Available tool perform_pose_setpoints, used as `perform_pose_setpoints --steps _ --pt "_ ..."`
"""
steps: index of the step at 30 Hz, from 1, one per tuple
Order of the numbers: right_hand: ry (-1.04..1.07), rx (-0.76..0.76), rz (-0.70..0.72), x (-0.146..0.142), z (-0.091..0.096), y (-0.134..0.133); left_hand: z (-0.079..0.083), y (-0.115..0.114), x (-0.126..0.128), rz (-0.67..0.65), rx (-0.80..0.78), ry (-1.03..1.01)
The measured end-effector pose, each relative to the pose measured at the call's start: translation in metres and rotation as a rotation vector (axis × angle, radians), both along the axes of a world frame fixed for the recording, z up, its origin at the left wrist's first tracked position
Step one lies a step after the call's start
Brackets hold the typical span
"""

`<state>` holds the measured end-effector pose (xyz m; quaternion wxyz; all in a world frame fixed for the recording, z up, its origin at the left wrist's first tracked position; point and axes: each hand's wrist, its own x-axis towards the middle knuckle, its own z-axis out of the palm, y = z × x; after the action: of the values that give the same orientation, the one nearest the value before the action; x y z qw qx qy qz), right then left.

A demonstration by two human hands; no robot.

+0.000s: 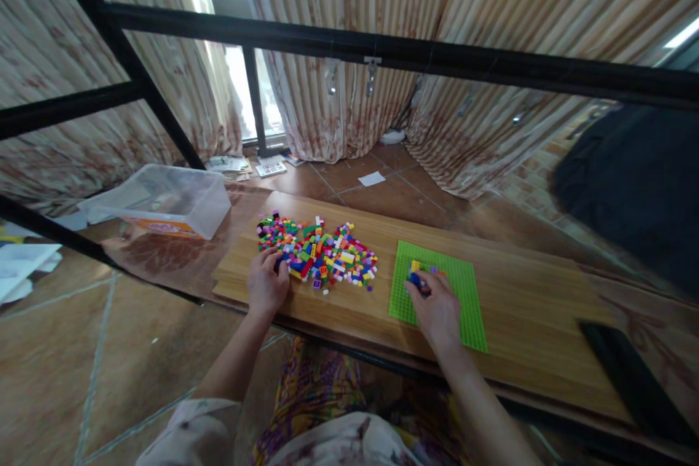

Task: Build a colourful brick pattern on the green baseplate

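At the near left edge of a pile of small toy building bricks (pixel 320 251) is my left hand (pixel 266 284). Its fingers are curled, with a dark blue brick (pixel 280 260) between thumb and forefinger. My right hand (pixel 440 306) is over a green studded baseplate (pixel 401 295), pinching a blue brick (pixel 415 279) at the fingertips. Just beyond those fingertips, a yellow brick (pixel 416 265) sits on the baseplate. A few purple and orange bricks there are partly hidden behind my right hand.
The wooden board (pixel 524 298) lies lengthwise before me. A clear plastic box (pixel 180 196) with an orange label stands at left. Black metal bars (pixel 349 40) cross in front of the curtains. A dark flat object (pixel 633 371) lies at the right end. Loose bricks lie near the pile.
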<state>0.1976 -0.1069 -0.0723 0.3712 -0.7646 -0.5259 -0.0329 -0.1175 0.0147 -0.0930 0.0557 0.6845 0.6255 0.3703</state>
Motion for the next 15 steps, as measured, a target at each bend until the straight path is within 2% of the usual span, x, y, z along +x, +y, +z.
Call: perform_pose_setpoints --steps 4,7,11,15 --pt "-0.004 0.022 0.01 0.004 0.004 -0.004 -0.001 0.0 0.0 0.005 0.001 0.0" --pt "-0.054 0.016 0.074 0.012 0.005 -0.008 0.0 -0.001 0.001 0.0 -0.001 -0.004" --pt "-0.13 -0.036 0.182 0.021 0.001 -0.009 0.0 -0.002 0.001 -0.001 0.004 -0.016" --pt "-0.157 -0.045 0.197 0.024 -0.005 -0.01 0.0 -0.002 0.001 -0.004 0.008 -0.018"
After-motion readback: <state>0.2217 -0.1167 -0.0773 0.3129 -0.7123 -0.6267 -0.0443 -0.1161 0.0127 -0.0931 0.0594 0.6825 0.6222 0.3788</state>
